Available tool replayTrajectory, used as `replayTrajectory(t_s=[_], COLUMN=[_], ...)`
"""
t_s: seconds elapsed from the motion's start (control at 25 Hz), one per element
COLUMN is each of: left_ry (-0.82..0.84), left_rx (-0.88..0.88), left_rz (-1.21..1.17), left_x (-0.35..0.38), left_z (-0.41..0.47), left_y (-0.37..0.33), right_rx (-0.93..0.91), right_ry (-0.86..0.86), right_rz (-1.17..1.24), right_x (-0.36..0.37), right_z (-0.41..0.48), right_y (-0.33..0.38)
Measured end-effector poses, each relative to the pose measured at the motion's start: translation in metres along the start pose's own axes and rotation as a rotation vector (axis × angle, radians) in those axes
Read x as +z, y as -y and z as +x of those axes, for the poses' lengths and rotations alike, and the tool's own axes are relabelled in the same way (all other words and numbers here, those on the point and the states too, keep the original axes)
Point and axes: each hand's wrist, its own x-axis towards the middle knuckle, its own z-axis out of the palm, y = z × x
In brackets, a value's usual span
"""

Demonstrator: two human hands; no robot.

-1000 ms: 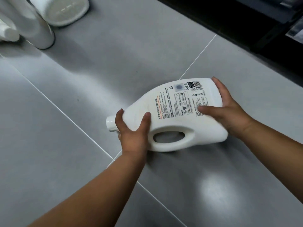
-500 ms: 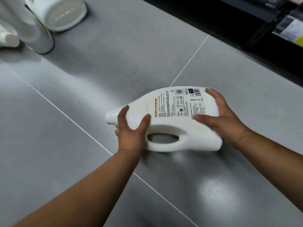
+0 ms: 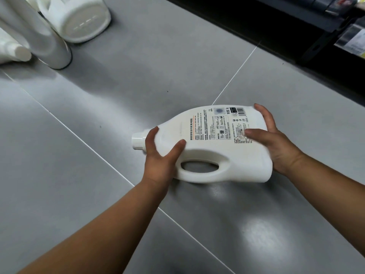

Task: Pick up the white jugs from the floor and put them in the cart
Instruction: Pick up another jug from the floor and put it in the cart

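Jug (image 3: 207,147), white plastic, on its side above grey tiled floor (image 3: 118,95), printed label up, handle loop toward the wearer, screw cap (image 3: 137,140) pointing left. Held at both ends: left hand (image 3: 161,155) wrapped round the neck just right of the cap, thumb on top; right hand (image 3: 274,143) cupped over the base, fingers spread across the far edge. Contents not visible through the opaque wall. Far up-left of the grip, another white jug (image 3: 79,16) on its side, base showing, beside a pale column (image 3: 45,40). Compared with half a second ago, tilted flatter, base swung slightly lower, same two-handed hold kept.
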Motion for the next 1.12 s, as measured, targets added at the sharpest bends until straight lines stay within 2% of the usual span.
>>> replayTrajectory(t_s=[0.24,0.44,0.64,0.8,0.96,1.12], left_ry=[-0.018,0.000,0.026,0.094,0.145,0.311], left_rx=[0.133,0.297,0.484,0.583,0.658,0.810], left_rz=[0.008,0.051,0.139,0.167,0.231,0.192], left_x=[-0.017,-0.039,-0.063,-0.082,-0.096,-0.110], left_z=[0.009,-0.010,-0.099,-0.205,-0.343,-0.437], left_y=[-0.039,-0.142,-0.305,-0.447,-0.592,-0.699], right_rx=[-0.089,-0.234,-0.351,-0.454,-0.529,-0.657], right_ry=[0.025,0.003,-0.052,-0.075,-0.205,-0.297], right_rz=[0.122,0.198,0.245,0.263,0.260,0.221], right_x=[0.023,0.052,0.079,0.094,0.106,0.123], right_z=[-0.008,-0.045,-0.146,-0.267,-0.419,-0.544], right_y=[0.016,0.096,0.245,0.377,0.510,0.606])
